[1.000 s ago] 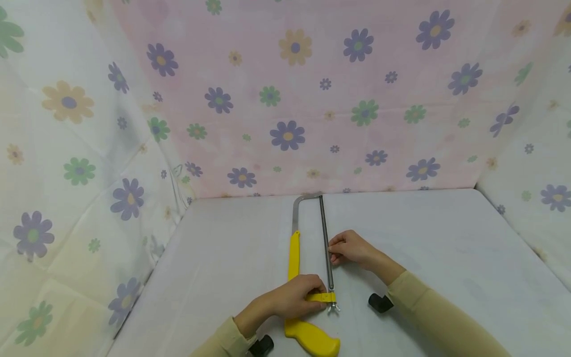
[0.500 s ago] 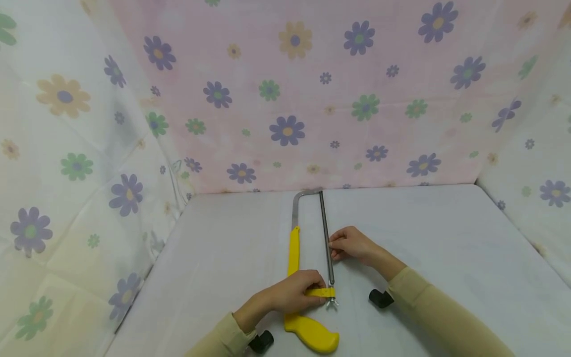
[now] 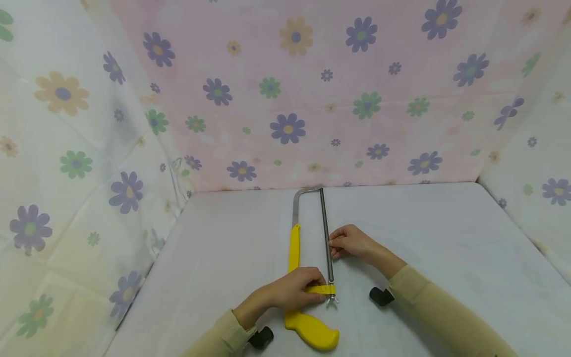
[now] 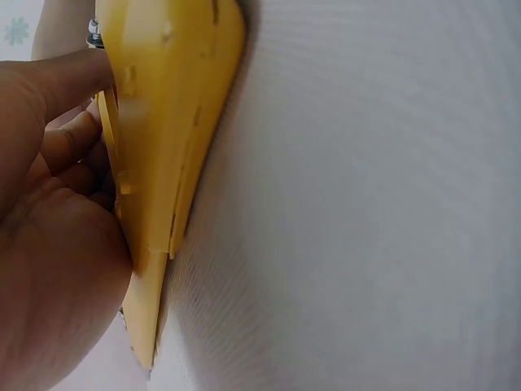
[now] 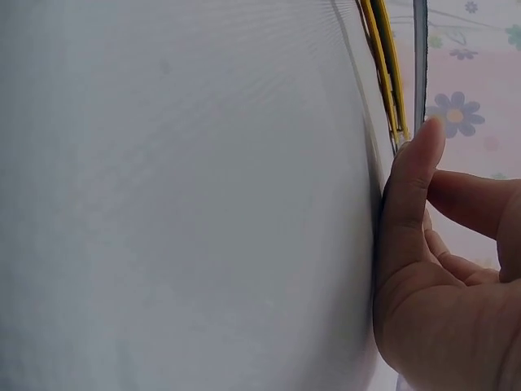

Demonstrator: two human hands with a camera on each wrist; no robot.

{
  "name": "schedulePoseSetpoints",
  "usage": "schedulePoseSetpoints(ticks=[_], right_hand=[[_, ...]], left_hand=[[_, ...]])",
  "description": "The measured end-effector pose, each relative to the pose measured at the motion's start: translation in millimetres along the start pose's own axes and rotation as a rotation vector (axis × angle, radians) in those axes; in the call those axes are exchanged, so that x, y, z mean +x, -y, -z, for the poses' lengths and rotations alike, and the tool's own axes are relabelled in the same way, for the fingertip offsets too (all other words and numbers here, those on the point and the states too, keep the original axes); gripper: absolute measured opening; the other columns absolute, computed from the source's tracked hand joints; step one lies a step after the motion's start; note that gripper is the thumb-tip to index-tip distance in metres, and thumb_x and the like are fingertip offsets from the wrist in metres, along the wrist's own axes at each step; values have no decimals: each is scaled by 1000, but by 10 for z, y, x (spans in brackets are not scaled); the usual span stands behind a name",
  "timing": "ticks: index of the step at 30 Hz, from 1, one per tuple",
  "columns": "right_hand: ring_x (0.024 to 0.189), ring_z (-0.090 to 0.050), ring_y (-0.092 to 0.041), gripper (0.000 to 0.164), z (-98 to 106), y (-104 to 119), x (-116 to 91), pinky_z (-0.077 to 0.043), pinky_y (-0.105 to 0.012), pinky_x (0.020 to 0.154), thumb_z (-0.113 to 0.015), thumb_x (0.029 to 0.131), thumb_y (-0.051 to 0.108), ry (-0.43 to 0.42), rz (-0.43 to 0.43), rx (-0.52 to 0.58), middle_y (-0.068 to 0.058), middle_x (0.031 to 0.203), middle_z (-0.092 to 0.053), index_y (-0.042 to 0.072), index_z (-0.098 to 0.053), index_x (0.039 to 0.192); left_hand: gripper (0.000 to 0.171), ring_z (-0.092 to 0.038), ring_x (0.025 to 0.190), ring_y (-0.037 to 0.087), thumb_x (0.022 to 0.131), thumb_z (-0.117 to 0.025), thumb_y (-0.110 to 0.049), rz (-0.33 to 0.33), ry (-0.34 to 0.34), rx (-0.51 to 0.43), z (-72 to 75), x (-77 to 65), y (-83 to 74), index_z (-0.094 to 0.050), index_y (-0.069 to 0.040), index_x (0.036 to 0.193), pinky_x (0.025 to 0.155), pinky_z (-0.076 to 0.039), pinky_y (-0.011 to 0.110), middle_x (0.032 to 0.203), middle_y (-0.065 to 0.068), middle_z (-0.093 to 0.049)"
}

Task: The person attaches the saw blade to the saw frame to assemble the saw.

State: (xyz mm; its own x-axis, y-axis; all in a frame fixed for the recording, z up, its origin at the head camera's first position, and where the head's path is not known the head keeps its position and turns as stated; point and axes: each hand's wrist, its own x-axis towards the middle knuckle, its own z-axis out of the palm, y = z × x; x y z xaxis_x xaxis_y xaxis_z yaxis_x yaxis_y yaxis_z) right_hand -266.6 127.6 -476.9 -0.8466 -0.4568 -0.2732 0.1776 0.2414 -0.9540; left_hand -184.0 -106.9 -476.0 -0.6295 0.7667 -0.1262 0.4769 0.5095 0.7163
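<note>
A hacksaw with a yellow frame (image 3: 294, 248) and a yellow handle (image 3: 314, 331) lies flat on the white table, its handle toward me. Its dark blade (image 3: 326, 223) runs along the right side to the silver tip of the bow. My left hand (image 3: 292, 290) grips the short yellow arm at the blade's near end, beside a wing nut (image 3: 331, 299). In the left wrist view the thumb (image 4: 73, 81) lies against the yellow handle (image 4: 175, 106). With thumb and fingertips, my right hand (image 3: 352, 244) pinches the blade below its middle. The right wrist view shows the blade's edge (image 5: 420, 65) beyond the fingertips.
The white tabletop (image 3: 446, 248) extends on both sides of the saw. A pink flowered cloth (image 3: 250, 139) stands behind it, close to the saw's far end, with pale flowered cloth (image 3: 89, 198) at the left. Black wrist devices (image 3: 381, 296) hang under both sleeves.
The head view has tilted down slightly, so everything sits a little higher in it. Both hands keep their hold on the saw, with no clear movement relative to it.
</note>
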Motion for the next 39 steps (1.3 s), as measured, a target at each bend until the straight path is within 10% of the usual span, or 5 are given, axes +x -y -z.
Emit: schedulePoseSetpoints(ticks=[15, 39], right_hand=[[73, -67, -16, 26, 41, 32, -14, -58, -30, 69, -58, 102, 2, -1, 48, -2, -13, 86, -69, -17, -58, 120], [61, -62, -16, 15, -26, 132, -753, -54, -31, 58, -68, 98, 15, 70, 172, -538, -5, 83, -67, 1, -65, 102]], left_hand=[[17, -50, 87, 1, 99, -70, -24, -26, -12, 20, 49, 20, -19, -66, -14, 111, 79, -45, 18, 99, -13, -59], [16, -50, 86, 1, 99, -70, -24, 4, 2, 23, -10, 7, -17, -65, -15, 111, 80, -46, 18, 97, -14, -58]])
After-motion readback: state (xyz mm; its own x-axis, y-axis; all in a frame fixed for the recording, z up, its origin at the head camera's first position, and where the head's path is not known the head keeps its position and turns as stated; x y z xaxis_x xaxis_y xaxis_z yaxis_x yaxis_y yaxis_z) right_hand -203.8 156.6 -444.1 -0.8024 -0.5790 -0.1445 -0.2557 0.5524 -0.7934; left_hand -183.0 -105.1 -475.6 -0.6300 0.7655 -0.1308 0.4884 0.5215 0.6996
